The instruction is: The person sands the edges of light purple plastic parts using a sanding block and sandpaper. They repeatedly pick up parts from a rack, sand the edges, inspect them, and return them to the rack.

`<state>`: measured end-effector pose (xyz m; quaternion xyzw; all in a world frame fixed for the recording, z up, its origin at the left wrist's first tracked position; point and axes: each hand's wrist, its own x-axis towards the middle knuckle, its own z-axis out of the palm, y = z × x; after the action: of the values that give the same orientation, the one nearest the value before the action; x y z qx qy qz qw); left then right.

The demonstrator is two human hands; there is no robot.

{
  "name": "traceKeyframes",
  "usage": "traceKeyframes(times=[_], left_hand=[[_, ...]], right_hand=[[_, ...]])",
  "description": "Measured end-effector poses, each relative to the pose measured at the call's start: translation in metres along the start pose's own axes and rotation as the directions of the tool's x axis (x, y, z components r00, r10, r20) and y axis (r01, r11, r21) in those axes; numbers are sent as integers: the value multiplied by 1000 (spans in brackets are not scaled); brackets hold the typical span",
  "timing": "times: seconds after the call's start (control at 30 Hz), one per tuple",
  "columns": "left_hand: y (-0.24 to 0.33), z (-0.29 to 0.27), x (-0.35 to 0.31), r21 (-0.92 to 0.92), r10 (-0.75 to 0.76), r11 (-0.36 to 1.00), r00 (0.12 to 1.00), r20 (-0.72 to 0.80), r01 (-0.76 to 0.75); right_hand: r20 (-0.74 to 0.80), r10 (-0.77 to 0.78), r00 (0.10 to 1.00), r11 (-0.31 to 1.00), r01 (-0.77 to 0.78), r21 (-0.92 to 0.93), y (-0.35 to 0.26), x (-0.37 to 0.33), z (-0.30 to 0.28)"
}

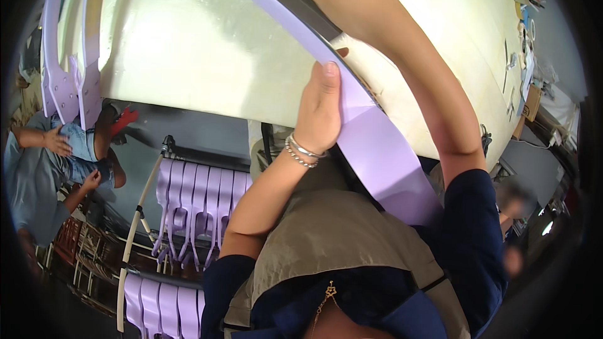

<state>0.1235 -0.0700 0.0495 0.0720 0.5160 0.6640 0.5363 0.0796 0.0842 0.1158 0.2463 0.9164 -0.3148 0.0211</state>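
Note:
A long, curved purple part (389,157) runs from the far edge of the table down to my body, where its wide end rests against me. My left hand (319,110) is wrapped round its near stretch, thumb on top and the other fingers hidden beneath. Along the part's right edge lies a dark grey-brown, flat-sided block (308,6). Over that block is my right hand (355,3), gripping it with the thumb along its upper side; some fingertips are cut off by the view's top edge.
The pale, plastic-covered table (188,56) fills the far side. More purple parts (91,25) stick out at its left end, near a seated person (38,157). Racks of purple parts (201,198) stand at lower left. Small tools and scraps (524,37) line the right.

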Motion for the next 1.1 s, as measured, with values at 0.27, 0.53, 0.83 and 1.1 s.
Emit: traceKeyframes(times=[0.27,0.53,0.83,1.1], left_hand=[[-3,1,-3,-18,11,1000,999,53,-10],[-1,1,0,25,31,999,999,27,-32],[2,-3,-2,121,138,983,990,-9,-136],[-10,-1,4,1,36,999,999,19,-36]], right_hand=[[-27,55,998,998,-55,8,-6,31,13],[24,-25,999,999,24,25,-9,30,0],[162,212,964,977,-213,-7,21,-98,-20],[-111,171,979,985,-166,51,5,59,2]])
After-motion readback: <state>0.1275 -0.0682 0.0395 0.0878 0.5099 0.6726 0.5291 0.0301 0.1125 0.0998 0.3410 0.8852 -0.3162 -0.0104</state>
